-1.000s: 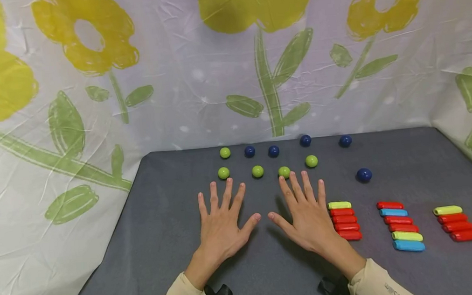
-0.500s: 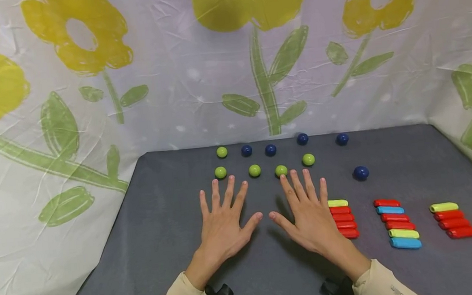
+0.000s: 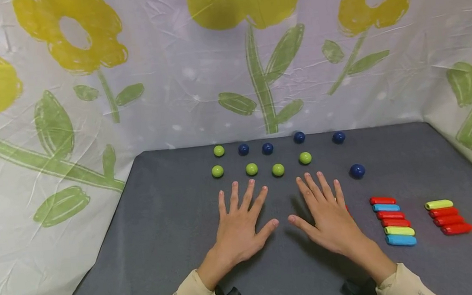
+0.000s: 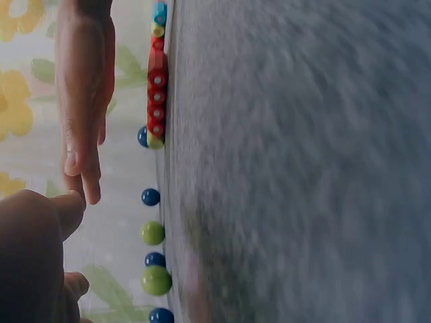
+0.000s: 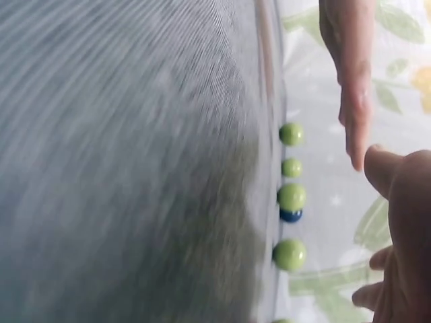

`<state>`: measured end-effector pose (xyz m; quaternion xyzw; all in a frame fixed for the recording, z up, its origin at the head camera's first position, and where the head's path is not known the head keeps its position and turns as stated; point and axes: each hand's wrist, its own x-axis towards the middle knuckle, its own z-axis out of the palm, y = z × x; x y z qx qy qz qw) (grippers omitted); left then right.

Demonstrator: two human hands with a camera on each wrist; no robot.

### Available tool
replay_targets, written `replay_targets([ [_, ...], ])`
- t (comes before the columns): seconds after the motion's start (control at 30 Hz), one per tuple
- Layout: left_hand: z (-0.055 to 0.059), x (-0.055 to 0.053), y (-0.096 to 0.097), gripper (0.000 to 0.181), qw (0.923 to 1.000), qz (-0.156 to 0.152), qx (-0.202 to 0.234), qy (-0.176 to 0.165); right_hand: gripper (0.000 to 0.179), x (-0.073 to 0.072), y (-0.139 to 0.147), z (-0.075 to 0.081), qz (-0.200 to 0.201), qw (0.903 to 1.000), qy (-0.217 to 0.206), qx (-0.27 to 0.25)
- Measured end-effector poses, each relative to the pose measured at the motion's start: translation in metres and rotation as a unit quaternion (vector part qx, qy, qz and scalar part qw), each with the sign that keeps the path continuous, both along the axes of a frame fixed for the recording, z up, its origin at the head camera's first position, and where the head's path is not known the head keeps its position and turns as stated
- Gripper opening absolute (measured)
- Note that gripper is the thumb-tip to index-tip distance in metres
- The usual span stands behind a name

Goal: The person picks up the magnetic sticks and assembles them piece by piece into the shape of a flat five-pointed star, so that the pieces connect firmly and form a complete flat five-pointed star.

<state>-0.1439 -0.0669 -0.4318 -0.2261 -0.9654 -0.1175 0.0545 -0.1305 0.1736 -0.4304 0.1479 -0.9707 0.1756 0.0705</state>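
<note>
My left hand (image 3: 243, 231) is held palm down above the grey table with fingers spread, holding nothing. To its right my right hand (image 3: 331, 223) hovers the same way, its thumb pointing toward the left thumb with a gap between. Beyond the fingertips lie several small green balls (image 3: 278, 170) and blue balls (image 3: 357, 171). The right hand mostly hides one row of short coloured rods. Both wrist views show the palms raised off the table, the left hand (image 4: 34, 249) and right hand (image 5: 417, 222) each near the other.
Right of the hands lies a row of red, blue and yellow rods (image 3: 396, 223), and farther right a shorter row of red and yellow rods (image 3: 449, 220). A flower-printed cloth (image 3: 171, 78) hangs behind the grey table (image 3: 162, 219).
Both hands have shifted rightward and slightly back from the balls. The right hand now covers most of the nearest rod row. The head view has turned a little; balls and rods look undisturbed.
</note>
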Motion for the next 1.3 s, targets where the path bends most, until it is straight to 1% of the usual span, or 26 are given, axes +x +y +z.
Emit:
replay_targets([
  [0.13, -0.001, 0.003, 0.01, 0.073, 0.9994, -0.029, 0.014, -0.017, 0.087, 0.003, 0.018, -0.003, 0.019, 0.9996, 0.008, -0.02],
  [0.23, -0.005, 0.004, 0.018, 0.069, 0.9971, -0.055, 0.04, -0.033, 0.082, 0.005, 0.033, -0.006, 0.039, 0.9983, 0.021, -0.039],
  [0.33, -0.009, 0.004, 0.028, 0.066, 0.9933, -0.08, 0.069, -0.047, 0.079, 0.006, 0.047, -0.008, 0.056, 0.9963, 0.033, -0.057],
  [0.43, -0.013, 0.004, 0.037, 0.063, 0.9876, -0.099, 0.103, -0.065, 0.074, 0.008, 0.061, -0.009, 0.068, 0.9935, 0.044, -0.08],
  [0.53, -0.016, 0.004, 0.046, 0.059, 0.9792, -0.115, 0.144, -0.084, 0.065, 0.01, 0.073, -0.01, 0.077, 0.9908, 0.056, -0.097],
  [0.63, -0.019, 0.006, 0.056, 0.05, 0.9696, -0.128, 0.184, -0.098, 0.054, 0.014, 0.083, -0.011, 0.084, 0.9894, 0.062, -0.101],
  [0.73, -0.023, 0.009, 0.065, 0.041, 0.9628, -0.132, 0.214, -0.099, 0.046, 0.017, 0.093, -0.011, 0.089, 0.9885, 0.072, -0.099],
  [0.8, -0.026, 0.01, 0.071, 0.038, 0.9619, -0.128, 0.223, -0.093, 0.042, 0.019, 0.099, -0.01, 0.096, 0.9868, 0.085, -0.099],
  [0.9, -0.03, 0.01, 0.078, 0.032, 0.9625, -0.119, 0.231, -0.079, 0.041, 0.02, 0.104, -0.01, 0.106, 0.9844, 0.095, -0.102],
  [1.1, -0.034, 0.011, 0.091, 0.025, 0.9668, -0.108, 0.224, -0.06, 0.043, 0.022, 0.107, -0.014, 0.116, 0.9839, 0.1, -0.093],
  [1.3, -0.034, 0.011, 0.096, 0.023, 0.9723, -0.097, 0.207, -0.048, 0.041, 0.023, 0.1, -0.016, 0.122, 0.9837, 0.102, -0.084],
])
